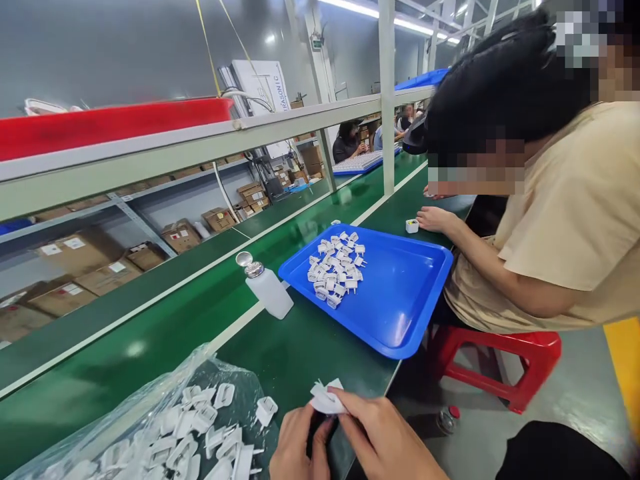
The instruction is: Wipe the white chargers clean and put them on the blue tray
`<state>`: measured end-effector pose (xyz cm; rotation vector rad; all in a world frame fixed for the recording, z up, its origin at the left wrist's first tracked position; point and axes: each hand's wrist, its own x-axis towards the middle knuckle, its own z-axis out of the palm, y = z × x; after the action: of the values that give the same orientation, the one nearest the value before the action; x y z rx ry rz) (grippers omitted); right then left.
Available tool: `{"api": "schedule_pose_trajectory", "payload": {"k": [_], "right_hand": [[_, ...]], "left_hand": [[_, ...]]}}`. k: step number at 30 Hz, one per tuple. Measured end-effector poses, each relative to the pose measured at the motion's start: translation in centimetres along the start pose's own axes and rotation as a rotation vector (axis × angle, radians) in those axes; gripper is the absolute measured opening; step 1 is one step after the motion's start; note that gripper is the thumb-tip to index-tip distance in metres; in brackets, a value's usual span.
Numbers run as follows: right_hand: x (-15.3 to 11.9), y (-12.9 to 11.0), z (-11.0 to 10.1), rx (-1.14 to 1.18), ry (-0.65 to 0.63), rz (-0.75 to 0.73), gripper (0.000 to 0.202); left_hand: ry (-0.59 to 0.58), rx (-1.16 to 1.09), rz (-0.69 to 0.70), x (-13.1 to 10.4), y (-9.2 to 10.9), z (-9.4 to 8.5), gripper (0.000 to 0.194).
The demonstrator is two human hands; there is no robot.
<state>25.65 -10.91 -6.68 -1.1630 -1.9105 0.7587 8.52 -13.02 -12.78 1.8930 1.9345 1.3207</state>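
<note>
Both hands meet at the bottom centre, over the table's near edge. My left hand (296, 443) has its fingers closed on the lower left side of a small white piece (327, 399). From the right, my right hand (383, 433) pinches the same piece between thumb and fingers. The piece looks like folded white cloth or paper; whether a part sits inside it cannot be made out. Left of my hands, many white plug parts (185, 427) lie in and on a clear plastic bag (145, 393). One single white plug part (266, 410) rests beside the bag's opening.
A blue tray (400, 287) holds a pile of white plug parts (337, 267). Left of it stands a white pump bottle (269, 291). A person in a beige shirt (565, 233) leans over the table at right, on a red stool (500, 360). A metal post (387, 100) rises behind.
</note>
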Motion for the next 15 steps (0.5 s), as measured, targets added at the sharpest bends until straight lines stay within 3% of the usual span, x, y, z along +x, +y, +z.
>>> {"api": "schedule_pose_trajectory", "payload": {"k": [2, 5, 9, 12, 15], "right_hand": [[-0.3, 0.3, 0.3, 0.051, -0.105, 0.007, 0.04], [0.2, 0.5, 0.4, 0.007, -0.151, 0.029, 0.04], [1.6, 0.1, 0.0, -0.101, -0.193, 0.064, 0.032], [1.5, 0.3, 0.4, -0.208, -0.205, -0.003, 0.032], [0.0, 1.9, 2.4, -0.342, -0.16, -0.147, 0.053]], "left_hand": [[-0.007, -0.005, 0.041, -0.2, 0.0, 0.2, 0.024], [-0.021, 0.006, 0.073, -0.3, -0.1, 0.4, 0.021], [0.06, 0.06, 0.149, -0.6, -0.3, 1.0, 0.02], [0.12, 0.084, 0.203, -0.8, -0.1, 1.4, 0.025], [0.137, 0.065, 0.216, -0.6, 0.3, 1.4, 0.03]]}}
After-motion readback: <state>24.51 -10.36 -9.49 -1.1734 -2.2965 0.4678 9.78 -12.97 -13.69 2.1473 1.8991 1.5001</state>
